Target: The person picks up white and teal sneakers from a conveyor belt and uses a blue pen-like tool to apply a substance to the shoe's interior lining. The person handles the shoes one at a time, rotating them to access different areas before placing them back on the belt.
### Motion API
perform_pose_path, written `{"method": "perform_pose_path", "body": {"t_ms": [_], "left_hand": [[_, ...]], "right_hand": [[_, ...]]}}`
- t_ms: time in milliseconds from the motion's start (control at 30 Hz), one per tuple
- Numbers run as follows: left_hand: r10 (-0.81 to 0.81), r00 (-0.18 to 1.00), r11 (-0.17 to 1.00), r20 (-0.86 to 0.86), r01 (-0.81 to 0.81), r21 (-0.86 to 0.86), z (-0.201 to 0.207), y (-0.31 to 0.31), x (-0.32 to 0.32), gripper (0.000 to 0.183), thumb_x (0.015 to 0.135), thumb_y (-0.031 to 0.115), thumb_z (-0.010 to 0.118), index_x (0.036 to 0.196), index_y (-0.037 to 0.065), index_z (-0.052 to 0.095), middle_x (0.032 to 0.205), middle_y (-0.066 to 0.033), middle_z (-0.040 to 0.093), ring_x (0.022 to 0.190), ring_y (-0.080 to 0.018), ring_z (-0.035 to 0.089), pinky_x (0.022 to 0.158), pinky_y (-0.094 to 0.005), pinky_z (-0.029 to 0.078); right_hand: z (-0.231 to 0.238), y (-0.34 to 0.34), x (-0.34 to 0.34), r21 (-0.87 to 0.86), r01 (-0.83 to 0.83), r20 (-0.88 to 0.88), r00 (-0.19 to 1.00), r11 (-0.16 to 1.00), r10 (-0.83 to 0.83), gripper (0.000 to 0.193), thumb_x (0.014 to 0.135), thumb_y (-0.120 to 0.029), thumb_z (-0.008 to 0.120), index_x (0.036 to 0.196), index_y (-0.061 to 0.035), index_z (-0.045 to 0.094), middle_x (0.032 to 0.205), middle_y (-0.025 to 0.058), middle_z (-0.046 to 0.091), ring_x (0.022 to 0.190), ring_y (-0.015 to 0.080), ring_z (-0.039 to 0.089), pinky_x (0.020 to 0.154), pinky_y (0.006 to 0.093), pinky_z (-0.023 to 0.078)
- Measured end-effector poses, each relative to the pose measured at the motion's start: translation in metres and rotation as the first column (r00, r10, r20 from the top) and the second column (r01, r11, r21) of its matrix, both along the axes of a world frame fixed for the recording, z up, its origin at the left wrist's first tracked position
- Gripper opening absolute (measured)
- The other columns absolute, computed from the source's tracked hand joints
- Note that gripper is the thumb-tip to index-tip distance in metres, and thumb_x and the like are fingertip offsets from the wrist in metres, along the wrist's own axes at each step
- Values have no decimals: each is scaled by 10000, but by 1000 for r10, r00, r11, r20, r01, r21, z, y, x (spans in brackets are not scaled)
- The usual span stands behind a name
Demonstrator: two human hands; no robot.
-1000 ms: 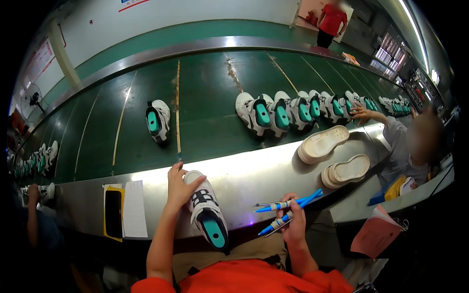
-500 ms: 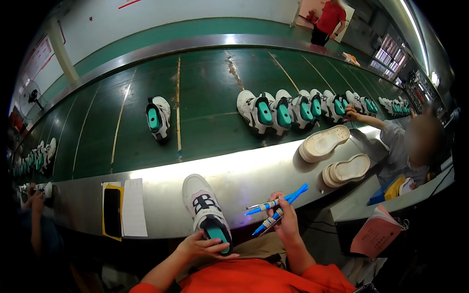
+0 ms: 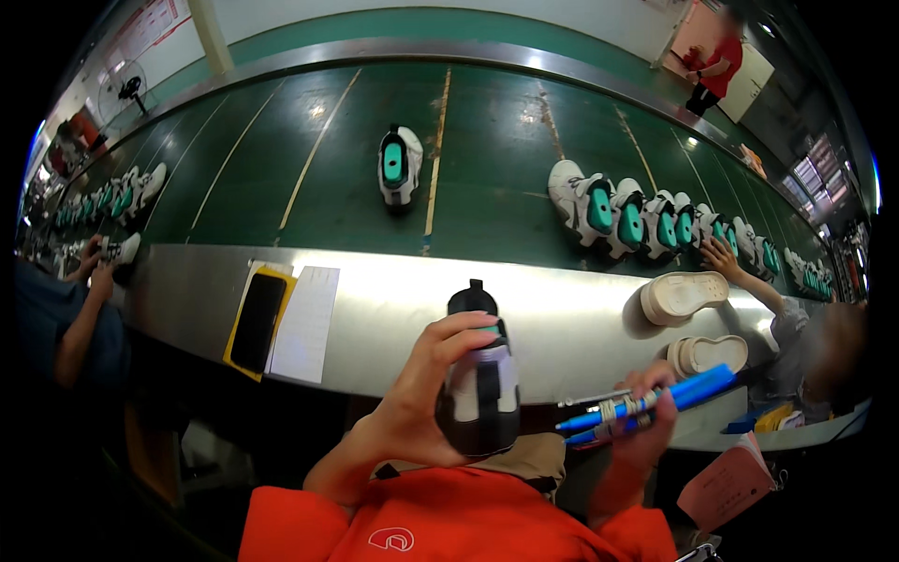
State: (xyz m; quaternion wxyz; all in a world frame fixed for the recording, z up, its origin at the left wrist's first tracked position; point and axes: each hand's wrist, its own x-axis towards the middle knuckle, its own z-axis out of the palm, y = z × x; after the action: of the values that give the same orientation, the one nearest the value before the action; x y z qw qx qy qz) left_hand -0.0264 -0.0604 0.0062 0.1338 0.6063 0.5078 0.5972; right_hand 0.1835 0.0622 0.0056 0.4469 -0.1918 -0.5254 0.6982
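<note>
In my left hand [image 3: 407, 398] is a white and black sneaker [image 3: 483, 398], raised off the bench, its heel tab at the far end. My fingers curl over its opening, where a bit of green insert shows; the thumb side is hidden beneath. My right hand [image 3: 641, 421] grips a bundle of blue pens [image 3: 698, 382] bound with pale wrapping, with thin metal-tipped tools among them. The bundle points left toward the sneaker but stays apart from it.
A metal bench [image 3: 393, 300] edges a green conveyor belt [image 3: 356, 187] carrying a lone sneaker [image 3: 398, 169] and a row of sneakers [image 3: 590, 211]. A black phone [image 3: 258, 323] lies beside white paper [image 3: 304, 328]. Cream soles [image 3: 688, 298] sit right, near a co-worker's hand [image 3: 719, 258].
My left hand has lifted the sneaker off the bench and turned it over toward me. My right hand still holds the pens, now angled differently. The whole view has shifted.
</note>
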Motion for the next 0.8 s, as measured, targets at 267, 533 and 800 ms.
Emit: {"method": "perform_pose_path", "body": {"t_ms": [267,533,800], "left_hand": [[-56,998,998,-2,56,35,-3,5,10,739,555,123,772,1191,32,407,1177,-172,417,1102,-351,427,929,-415,357],[-59,998,998,11,59,24,-2,6,8,766,529,116,773,1193,22,403,1171,-180,418,1093,-360,429,922,-417,360],[-52,999,998,17,51,31,-5,6,7,765,527,109,767,1194,25,404,1170,-183,419,1091,-364,429,924,-420,357]], "right_hand": [[30,-25,-19,433,-6,25,1000,902,-5,350,840,-364,514,707,-50,435,497,24,432,371,63,349,368,184,271],[31,-23,-19,510,-72,88,996,857,31,364,843,-393,520,747,-43,493,523,37,477,403,104,395,393,237,290],[28,-22,-28,576,-29,28,999,817,15,356,852,-391,498,717,-64,465,480,21,439,365,90,355,360,220,267]]}}
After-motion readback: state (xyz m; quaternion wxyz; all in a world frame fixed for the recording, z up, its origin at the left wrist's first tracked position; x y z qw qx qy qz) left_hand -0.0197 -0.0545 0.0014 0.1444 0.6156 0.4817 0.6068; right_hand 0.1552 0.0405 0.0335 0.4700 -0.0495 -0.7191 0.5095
